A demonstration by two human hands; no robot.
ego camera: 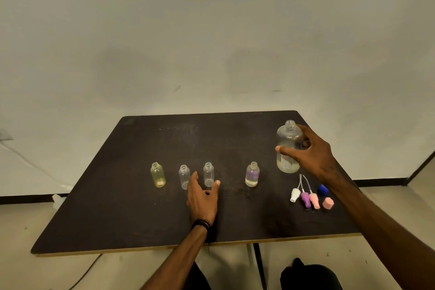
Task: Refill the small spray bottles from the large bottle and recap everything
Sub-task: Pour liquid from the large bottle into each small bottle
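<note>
Four small uncapped bottles stand in a row on the dark table [131, 207]: a yellowish one [158, 175], two clear ones [184, 178] [208, 175] and a purplish one [252, 174] with a little liquid. The large clear bottle [287, 139], uncapped, stands upright at the right with liquid low in it. My right hand [313, 155] wraps round it, thumb across the front and fingers behind. My left hand [202, 198] hovers open just in front of the two clear bottles, thumb by the right one and fingers by the left one.
Front right on the table lie white [294, 194], purple [305, 199] and pink [314, 200] spray heads with thin tubes, a blue cap [322, 189] and a pink cap [328, 203]. A wall rises behind the table. A table leg [260, 263] and my knees show below.
</note>
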